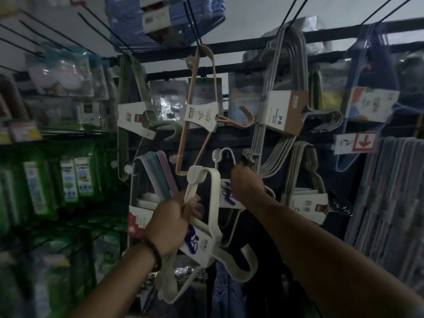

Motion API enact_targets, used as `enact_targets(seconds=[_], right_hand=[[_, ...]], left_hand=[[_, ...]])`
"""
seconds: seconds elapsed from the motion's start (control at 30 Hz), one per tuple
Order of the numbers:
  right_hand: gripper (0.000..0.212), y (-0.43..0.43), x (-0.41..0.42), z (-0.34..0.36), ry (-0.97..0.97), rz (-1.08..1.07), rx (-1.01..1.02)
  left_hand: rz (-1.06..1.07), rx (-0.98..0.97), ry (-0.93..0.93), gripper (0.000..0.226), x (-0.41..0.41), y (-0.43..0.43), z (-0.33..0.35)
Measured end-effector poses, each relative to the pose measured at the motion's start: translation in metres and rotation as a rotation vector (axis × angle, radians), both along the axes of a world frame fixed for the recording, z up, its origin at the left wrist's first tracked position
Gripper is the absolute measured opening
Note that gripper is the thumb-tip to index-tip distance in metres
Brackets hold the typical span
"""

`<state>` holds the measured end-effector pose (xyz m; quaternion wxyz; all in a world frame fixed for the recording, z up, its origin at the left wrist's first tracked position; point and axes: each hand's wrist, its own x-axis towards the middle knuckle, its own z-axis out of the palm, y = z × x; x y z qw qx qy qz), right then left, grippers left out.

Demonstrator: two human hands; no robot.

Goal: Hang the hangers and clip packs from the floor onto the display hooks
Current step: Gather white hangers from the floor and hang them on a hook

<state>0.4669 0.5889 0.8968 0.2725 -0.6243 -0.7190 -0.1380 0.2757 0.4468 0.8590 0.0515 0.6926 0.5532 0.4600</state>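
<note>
Now the left hand [171, 222] grips the white hanger pack [202, 244] just below the hook [229, 150], likely to slip it on, while the right hand [246, 188] curls right beside the hook, holding what I cannot tell.

We see a shop: long black wire display hooks [192, 19], grey plastic hanger bundles in cardboard sleeves [282, 111], blurry green retail packs [78, 177], probably a white-and-red price tag [355, 143].
</note>
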Motion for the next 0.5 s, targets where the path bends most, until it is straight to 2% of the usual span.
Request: enact_targets(seconds=[0.17,0.3,0.4,0.5], right_hand=[[0.024,0.024,-0.004,0.01,-0.191,0.029,-0.103],[0.021,0.017,0.001,0.02,-0.221,0.031,-0.11],[0.02,-0.014,0.007,0.031,-0.21,0.089,-0.043],[0.025,-0.058,0.018,0.041,-0.191,0.204,0.148]], left_hand=[[0.039,-0.031,0.037,0.022,-0.007,0.0,-0.007],[0.079,-0.009,0.036,0.025,-0.01,0.01,-0.007],[0.094,0.024,0.01,0.024,-0.006,0.016,-0.004],[0.081,0.061,-0.049,0.026,0.0,0.024,-0.003]])
